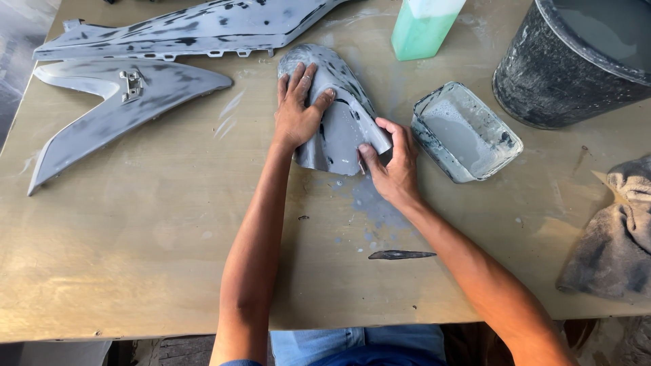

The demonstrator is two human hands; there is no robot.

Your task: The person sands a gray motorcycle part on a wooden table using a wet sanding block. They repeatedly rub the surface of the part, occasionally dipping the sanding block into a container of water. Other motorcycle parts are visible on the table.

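A curved grey plastic panel point(339, 118), mottled with dark patches, lies on the wooden table point(149, 244). My left hand point(297, 105) presses flat on its left side, fingers spread. My right hand point(392, 163) grips the panel's lower right edge, thumb and fingers pinched on it, perhaps with a small piece of abrasive paper that I cannot make out. A wet grey smear point(373, 207) marks the table just below the panel.
Two long grey fairing pieces point(122, 102) point(183, 30) lie at the far left. A clear rectangular tub of cloudy water point(468, 132), a green bottle point(422, 27), a dark bucket point(576, 61), a grey rag point(617, 237) and a small dark sliver point(401, 255) are on the right.
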